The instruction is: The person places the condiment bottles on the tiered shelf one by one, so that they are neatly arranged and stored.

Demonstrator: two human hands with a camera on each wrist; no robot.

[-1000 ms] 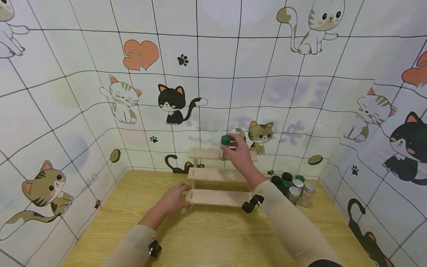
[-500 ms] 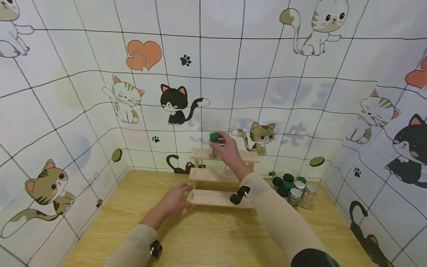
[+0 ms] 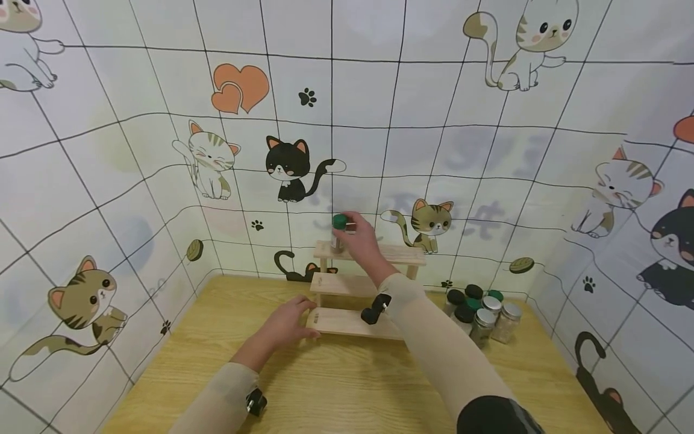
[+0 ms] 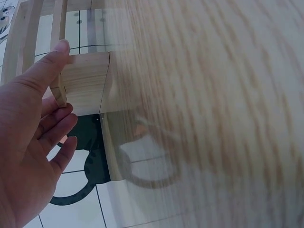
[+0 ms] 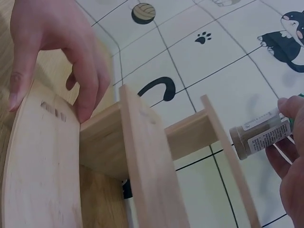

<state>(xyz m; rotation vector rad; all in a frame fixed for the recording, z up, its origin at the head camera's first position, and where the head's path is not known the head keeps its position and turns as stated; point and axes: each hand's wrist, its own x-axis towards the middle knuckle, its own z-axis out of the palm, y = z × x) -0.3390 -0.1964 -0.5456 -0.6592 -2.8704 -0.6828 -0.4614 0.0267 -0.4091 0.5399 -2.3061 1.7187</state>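
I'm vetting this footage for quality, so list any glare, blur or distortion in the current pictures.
Head: lines on the gridded wall bow, whether from lens or material I cannot tell; left wrist: the glossy tabletop mirrors the dark cat print, its grain looking soft; right wrist: slightly hazy, the small print on the label of the jar unreadable.

The right hand (image 5: 294, 178) is pinching a labelled jar (image 5: 261, 135) between thumb and fingers, its base facing the uppermost board (image 5: 230, 161) of a stepped wooden rack (image 5: 152, 166); whether they are touching is hard to tell. The left hand (image 5: 59, 28) is gripping the end of the lowest board (image 5: 45, 156), while a patterned wall (image 5: 190, 71) is showing a paw print (image 5: 203, 38) behind.
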